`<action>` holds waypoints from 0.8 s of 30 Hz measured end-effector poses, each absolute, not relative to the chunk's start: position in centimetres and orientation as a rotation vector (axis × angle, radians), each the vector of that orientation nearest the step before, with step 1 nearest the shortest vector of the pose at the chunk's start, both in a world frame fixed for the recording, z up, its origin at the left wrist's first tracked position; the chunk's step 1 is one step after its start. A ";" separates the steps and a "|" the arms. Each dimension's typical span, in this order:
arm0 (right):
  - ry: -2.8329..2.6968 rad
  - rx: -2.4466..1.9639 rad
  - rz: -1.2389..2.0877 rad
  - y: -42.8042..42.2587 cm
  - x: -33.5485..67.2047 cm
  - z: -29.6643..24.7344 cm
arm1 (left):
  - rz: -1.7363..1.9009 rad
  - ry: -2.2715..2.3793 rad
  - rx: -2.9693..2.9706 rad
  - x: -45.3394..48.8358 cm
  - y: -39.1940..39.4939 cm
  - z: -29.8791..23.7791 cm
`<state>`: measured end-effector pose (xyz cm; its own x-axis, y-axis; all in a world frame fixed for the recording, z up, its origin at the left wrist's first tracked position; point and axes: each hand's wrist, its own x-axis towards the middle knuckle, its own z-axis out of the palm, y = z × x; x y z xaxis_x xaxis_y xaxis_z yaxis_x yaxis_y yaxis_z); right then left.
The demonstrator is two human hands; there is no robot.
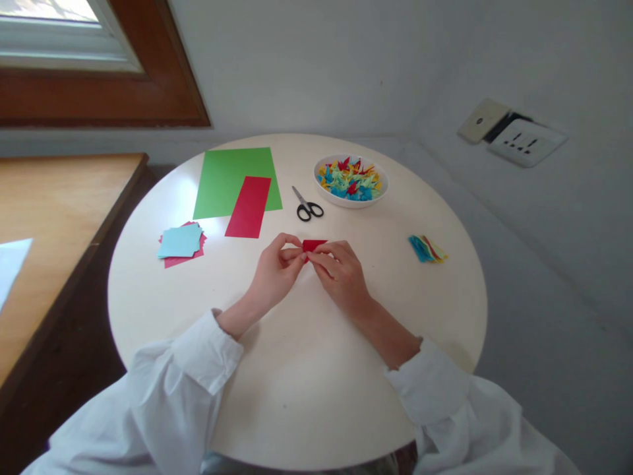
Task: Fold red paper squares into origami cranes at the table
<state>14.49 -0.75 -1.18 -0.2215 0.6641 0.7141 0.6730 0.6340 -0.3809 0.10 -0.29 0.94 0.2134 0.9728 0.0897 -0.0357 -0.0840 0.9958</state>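
Note:
Between my hands, over the middle of the round table, is a small piece of red paper [313,245], with part of it hidden by my fingers. My left hand [279,267] pinches its left side between thumb and fingers. From the other side my right hand [341,270] grips the same paper, its fingertips close to the left thumb. Just beyond the hands lie scissors [304,206] with black handles. A red paper strip [248,208] rests partly on a green sheet [232,175] to the far left.
A white bowl [324,193] of colourful folded paper pieces stands at the back of the round table [297,382]. Light-blue and red paper squares [180,242] are stacked at left. Several folded strips [428,249] lie at right. A wooden table [74,218] is beyond the left edge.

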 end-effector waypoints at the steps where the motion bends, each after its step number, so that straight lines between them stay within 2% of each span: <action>1: -1.935 -1.054 -0.023 -0.7 14.5 -1.2 | 1.125 0.982 1.344 0.1 -0.3 1.0; 8: -1.968 -1.038 -0.017 -0.8 14.3 -1.2 | 1.148 0.991 1.366 -0.2 0.1 0.7; 14: -1.758 -1.100 -0.007 -1.0 14.2 -0.5 | 1.126 1.037 1.514 -0.4 -0.3 0.4; 24: -1.560 -1.243 0.269 -0.7 14.0 -0.8 | 1.004 1.057 1.700 -0.5 -0.7 0.6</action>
